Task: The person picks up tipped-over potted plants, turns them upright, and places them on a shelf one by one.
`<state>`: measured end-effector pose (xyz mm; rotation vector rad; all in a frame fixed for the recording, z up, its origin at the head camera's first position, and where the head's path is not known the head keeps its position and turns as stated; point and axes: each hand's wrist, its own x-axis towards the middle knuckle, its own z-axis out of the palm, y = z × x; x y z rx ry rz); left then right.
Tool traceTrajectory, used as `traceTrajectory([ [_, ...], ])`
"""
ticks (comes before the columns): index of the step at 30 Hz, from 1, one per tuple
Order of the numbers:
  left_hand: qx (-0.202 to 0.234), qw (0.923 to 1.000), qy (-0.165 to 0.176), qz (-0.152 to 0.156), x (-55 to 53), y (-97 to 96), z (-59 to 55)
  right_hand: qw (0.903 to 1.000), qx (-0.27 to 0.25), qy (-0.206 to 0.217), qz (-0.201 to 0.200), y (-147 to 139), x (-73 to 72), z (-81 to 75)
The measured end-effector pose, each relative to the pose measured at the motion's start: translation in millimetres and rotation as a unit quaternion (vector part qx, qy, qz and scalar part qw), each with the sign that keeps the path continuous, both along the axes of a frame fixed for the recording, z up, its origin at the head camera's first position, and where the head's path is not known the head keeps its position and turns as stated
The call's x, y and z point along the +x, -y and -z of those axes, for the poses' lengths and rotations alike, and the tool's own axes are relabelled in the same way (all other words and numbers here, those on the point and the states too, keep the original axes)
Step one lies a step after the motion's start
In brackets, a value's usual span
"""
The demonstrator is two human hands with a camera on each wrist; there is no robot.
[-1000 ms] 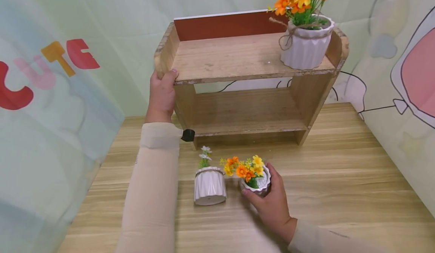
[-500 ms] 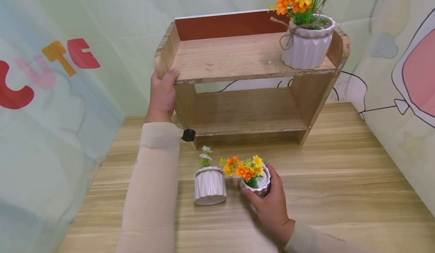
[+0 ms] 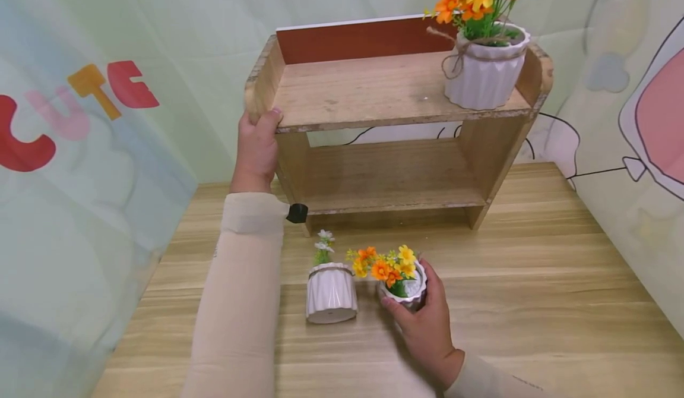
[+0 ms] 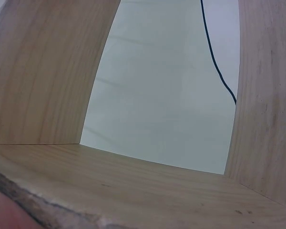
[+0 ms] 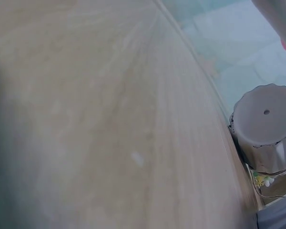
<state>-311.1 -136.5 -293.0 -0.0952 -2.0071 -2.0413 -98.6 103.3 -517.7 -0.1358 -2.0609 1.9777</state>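
My left hand (image 3: 257,151) grips the left end of a two-tier wooden shelf (image 3: 369,92), its thumb lying over the upper board's front corner. The left wrist view looks into the shelf's opening, bounded by bare wooden boards (image 4: 148,183). Lower right of the shelf, my right hand (image 3: 433,329) holds a small white flowerpot (image 3: 411,299) with orange and yellow artificial flowers (image 3: 382,267); fingers and thumb are on opposite sides of it. Just left of it a second white flowerpot (image 3: 331,294) with white flowers lies on its side. Its holed base (image 5: 264,119) shows in the right wrist view.
A larger white flowerpot (image 3: 483,74) with orange flowers and a twine bow stands on the upper board's right end. The wood-grain table (image 3: 540,291) extends to the right. Printed cloth (image 3: 160,24) hangs behind and at both sides.
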Motion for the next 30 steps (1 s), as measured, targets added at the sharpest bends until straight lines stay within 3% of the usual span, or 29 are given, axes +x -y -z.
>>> traceTrajectory([
  [30, 0.006, 1.0000, -0.002, -0.007, -3.1, 0.8, 3.7, 0.9998, 0.006, 0.014, 0.010, 1.0, -0.4, 1.8],
])
